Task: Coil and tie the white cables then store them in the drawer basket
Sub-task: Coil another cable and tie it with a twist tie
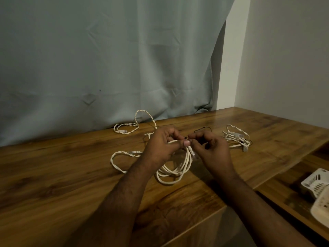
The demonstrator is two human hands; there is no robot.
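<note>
My left hand (162,144) grips the top of a coiled white cable (175,171), whose loops hang down onto the wooden table (71,175). My right hand (211,148) pinches a thin black tie (203,130) right at the coil's top, beside my left thumb. A loose twisted white cable (127,128) lies at the back near the curtain, with another length (117,163) trailing left of my left arm. A bundled white cable (235,138) lies to the right. The white drawer basket (318,189) sits at the lower right, partly cut off.
A grey-green curtain (106,59) hangs behind the table. A white wall (284,59) closes the right side. The basket stands on a lower wooden surface (288,196) beside the table's right edge.
</note>
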